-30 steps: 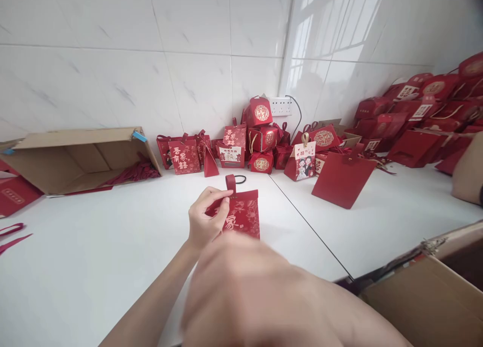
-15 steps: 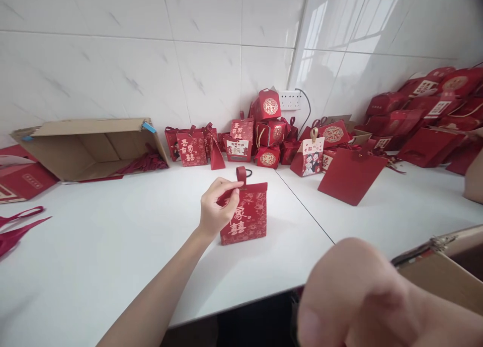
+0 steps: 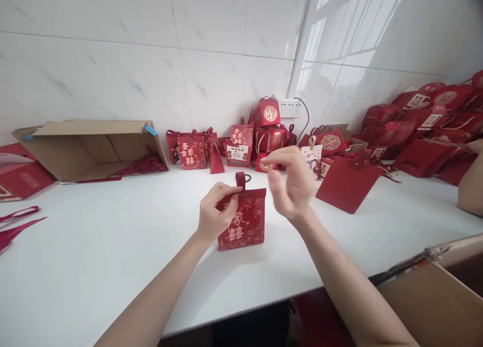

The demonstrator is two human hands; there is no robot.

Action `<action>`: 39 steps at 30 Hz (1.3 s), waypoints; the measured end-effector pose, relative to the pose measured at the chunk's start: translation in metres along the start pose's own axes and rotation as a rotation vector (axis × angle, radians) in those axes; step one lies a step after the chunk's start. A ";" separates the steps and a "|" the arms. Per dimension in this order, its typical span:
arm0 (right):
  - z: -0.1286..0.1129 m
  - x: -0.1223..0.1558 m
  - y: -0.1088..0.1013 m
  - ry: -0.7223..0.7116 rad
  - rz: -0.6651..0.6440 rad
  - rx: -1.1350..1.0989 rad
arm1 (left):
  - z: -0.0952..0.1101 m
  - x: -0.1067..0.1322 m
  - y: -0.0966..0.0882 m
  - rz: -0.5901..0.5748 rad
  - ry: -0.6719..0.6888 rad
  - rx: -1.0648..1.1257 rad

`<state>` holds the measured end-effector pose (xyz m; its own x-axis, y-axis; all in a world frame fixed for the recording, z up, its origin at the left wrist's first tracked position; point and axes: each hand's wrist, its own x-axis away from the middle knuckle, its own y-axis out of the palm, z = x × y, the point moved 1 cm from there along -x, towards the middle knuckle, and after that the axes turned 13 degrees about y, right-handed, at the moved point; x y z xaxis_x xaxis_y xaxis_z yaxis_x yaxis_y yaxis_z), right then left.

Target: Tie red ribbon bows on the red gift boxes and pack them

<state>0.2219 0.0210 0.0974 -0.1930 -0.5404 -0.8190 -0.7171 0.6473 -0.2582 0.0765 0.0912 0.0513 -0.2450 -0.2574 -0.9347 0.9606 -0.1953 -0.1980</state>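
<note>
A small red gift box (image 3: 246, 225) with gold characters and a red loop handle stands upright on the white table (image 3: 113, 256), in the middle. My left hand (image 3: 215, 213) pinches the box's top left edge, fingers closed on it. My right hand (image 3: 290, 183) hovers just right of the box and a little above it, fingers loosely curled and apart, holding nothing that I can see. It does not touch the box.
A row of red gift boxes (image 3: 241, 143) lines the tiled wall, with a bigger heap (image 3: 422, 120) at the right. An open cardboard carton (image 3: 86, 148) lies on its side at left. Another carton (image 3: 433, 296) sits at the lower right. Red ribbons (image 3: 15, 226) lie far left.
My right hand has risen from close under the camera to beside the box's top right. The left hand keeps its pinch on the box, which now stands upright.
</note>
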 end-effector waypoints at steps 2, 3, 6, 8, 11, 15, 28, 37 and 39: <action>0.017 0.002 0.010 -0.031 0.084 -0.035 | 0.001 0.000 0.000 -0.008 -0.020 -0.016; 0.024 0.006 0.015 -0.018 0.074 -0.044 | 0.002 0.000 -0.001 -0.012 -0.025 -0.021; 0.035 0.023 0.027 0.021 -0.047 -0.056 | 0.004 0.000 -0.001 -0.020 -0.036 -0.034; 0.034 0.031 0.031 0.025 -0.065 -0.058 | 0.004 0.000 -0.001 -0.023 -0.055 -0.046; 0.030 0.033 0.034 0.056 -0.039 -0.048 | 0.003 0.001 0.000 -0.018 -0.082 -0.046; 0.031 0.031 0.036 0.068 -0.026 -0.026 | 0.002 0.000 0.000 -0.020 -0.073 -0.025; 0.035 0.027 0.031 0.172 -0.145 -0.051 | 0.001 -0.001 -0.002 -0.048 -0.104 0.024; 0.033 0.029 0.030 0.220 -0.191 -0.159 | -0.002 0.002 -0.001 -0.036 -0.143 0.039; 0.038 0.029 0.031 0.316 -0.160 -0.199 | -0.008 0.006 -0.002 -0.013 -0.190 0.101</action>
<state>0.2199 0.0456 0.0461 -0.2426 -0.7848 -0.5703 -0.8644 0.4417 -0.2401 0.0747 0.0974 0.0441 -0.2865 -0.4263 -0.8580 0.9416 -0.2908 -0.1699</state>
